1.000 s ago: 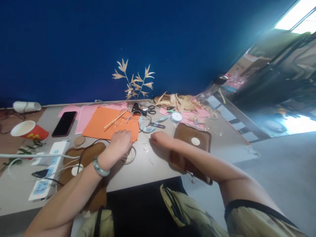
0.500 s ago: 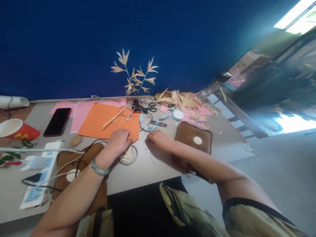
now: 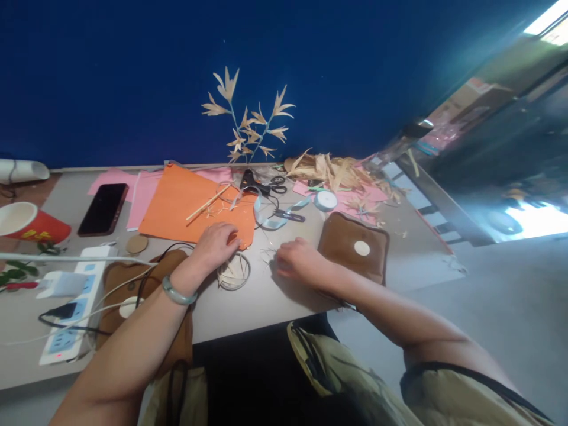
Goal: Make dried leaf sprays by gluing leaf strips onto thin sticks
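My left hand, with a bangle on its wrist, rests over the lower edge of the orange paper. Its fingers are loosely bent with the thumb apart, and I see nothing between them. Just below it lies a thin round coil with pale scraps inside. Farther right, my right hand is low over the table with its fingers curled together; whatever they grip is hidden. Fine wire-like bits lie beside its fingertips. Behind the hands are a pale blue ribbon and a small dark cutter-like tool.
Dried-husk flowers stand at the blue wall. Behind are a glue gun, scissors, a ribbon spool and husks. Brown pouches flank the hands. A phone, paper cup and corded power strip are left.
My right hand has moved slightly right and toward me, farther from my left hand. My left hand stays near the orange paper. The whole view has shifted a little.
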Demonstrator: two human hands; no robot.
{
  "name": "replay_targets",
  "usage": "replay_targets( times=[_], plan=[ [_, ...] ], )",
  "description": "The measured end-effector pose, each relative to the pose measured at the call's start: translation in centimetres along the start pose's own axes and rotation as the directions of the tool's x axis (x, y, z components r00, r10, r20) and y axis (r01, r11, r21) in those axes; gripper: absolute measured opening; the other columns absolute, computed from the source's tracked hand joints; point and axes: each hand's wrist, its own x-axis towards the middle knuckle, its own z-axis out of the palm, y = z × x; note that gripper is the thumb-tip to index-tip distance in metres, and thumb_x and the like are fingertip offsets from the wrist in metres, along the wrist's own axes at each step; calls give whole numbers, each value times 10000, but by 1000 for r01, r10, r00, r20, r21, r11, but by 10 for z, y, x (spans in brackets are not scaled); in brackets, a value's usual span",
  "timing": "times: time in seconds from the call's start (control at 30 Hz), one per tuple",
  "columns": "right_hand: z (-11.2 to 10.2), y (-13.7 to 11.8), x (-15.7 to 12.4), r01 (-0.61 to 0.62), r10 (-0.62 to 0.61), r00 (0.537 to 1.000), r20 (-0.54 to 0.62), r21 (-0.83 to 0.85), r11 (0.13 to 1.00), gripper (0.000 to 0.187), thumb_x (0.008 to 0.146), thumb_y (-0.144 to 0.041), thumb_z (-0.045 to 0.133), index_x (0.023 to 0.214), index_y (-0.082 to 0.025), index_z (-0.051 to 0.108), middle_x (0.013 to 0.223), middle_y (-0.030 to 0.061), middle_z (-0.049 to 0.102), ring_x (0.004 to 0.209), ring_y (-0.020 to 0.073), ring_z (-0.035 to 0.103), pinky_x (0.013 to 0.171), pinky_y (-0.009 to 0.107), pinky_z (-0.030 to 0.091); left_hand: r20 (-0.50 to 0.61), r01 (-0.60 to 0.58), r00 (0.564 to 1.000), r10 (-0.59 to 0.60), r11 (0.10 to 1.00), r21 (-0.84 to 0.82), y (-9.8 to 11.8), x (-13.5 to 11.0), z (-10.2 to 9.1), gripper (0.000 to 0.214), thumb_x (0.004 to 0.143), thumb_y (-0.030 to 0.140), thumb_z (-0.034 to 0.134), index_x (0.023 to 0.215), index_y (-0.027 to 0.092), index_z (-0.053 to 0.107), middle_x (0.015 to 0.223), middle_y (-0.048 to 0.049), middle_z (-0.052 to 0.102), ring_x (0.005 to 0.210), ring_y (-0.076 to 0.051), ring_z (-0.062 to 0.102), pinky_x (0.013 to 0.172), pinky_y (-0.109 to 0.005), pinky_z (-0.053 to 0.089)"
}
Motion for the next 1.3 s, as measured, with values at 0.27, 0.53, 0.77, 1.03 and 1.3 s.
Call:
replay_targets(
  times=[0.27, 0.53, 0.77, 1.03, 1.3],
  plan=[
    [28, -21, -9, -71, 72, 997, 11, -57, 996, 164, 778, -183, 526, 739, -115, 669, 762, 103, 685, 694, 191, 592, 697, 329, 277, -10, 15, 1000, -16, 996, -84, -4, 1, 1, 244, 783, 303, 528, 909, 156, 676, 900, -87, 692, 844, -232, 625, 776, -344, 472],
    [17, 0, 9, 26, -14, 982, -188, 62, 998, 162, 837, -189, 512, 817, -130, 662, 805, 75, 665, 731, 155, 555, 708, 293, 259, -31, 46, 998, -50, 992, -114, -6, 1, 0, 241, 766, 294, 542, 901, 152, 682, 908, -85, 706, 851, -226, 632, 787, -334, 474],
    [17, -6, 25, 14, -10, 989, -150, 24, 1000, 209, 848, -296, 537, 845, -128, 662, 849, 95, 662, 775, 180, 569, 715, 307, 262, -31, 62, 997, -66, 991, -119, -6, 2, -3, 215, 769, 293, 548, 858, 153, 684, 877, -81, 709, 814, -217, 634, 747, -317, 473],
    [18, -11, 32, -28, 42, 991, -129, 112, 993, 178, 853, -203, 490, 840, -131, 653, 883, 100, 676, 790, 185, 581, 743, 311, 310, -35, 67, 997, -73, 986, -153, -9, 2, 1, 228, 767, 293, 555, 897, 160, 686, 898, -75, 713, 810, -209, 638, 749, -313, 478],
    [10, 11, 27, 26, 162, 964, -213, 678, 734, 162, 864, -229, 496, 778, -131, 592, 732, 34, 649, 636, 117, 542, 623, 232, 415, -26, 13, 999, -18, 984, -178, -6, 3, -2, 225, 798, 311, 519, 847, 166, 684, 842, -64, 702, 760, -189, 619, 704, -299, 463]
  ],
)
